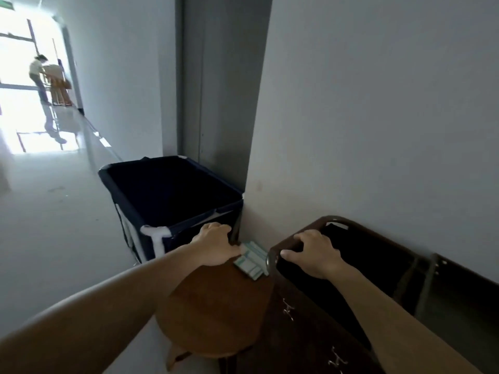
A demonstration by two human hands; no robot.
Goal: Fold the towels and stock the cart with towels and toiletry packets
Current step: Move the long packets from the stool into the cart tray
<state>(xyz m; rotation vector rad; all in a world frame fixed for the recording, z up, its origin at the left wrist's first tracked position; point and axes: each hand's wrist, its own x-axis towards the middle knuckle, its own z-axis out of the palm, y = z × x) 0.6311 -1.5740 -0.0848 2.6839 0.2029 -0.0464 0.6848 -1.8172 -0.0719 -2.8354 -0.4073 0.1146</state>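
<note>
Brown cart (337, 218) rim gripped by right hand (313, 252); left of it, left hand (216, 245) clasps wooden stool (210, 314) edge, touching toiletry packets (252, 261)

Place: a hotel-type service corridor, seen from beside a housekeeping station.
Floor (54, 211): pale, glossy, running long and narrow toward a bright far end.
Walls (378, 103): plain white, unbroken but for one recess.
Door (224, 76): grey, flush, set back in the recess on the right.
Window (16, 63): large, glaring, at the corridor's end; a green sign (6, 5) sits high beside it.
Laundry bag (178, 244): dark fabric with white trim, open-topped, standing by the door recess.
Cart (310, 333): dark brown wood with metal pulls, against the wall.
Toiletry packets (252, 261): small pale stack just beside the cart's rim.
Far figure (37, 76): a person bent over another trolley (58, 85).
</note>
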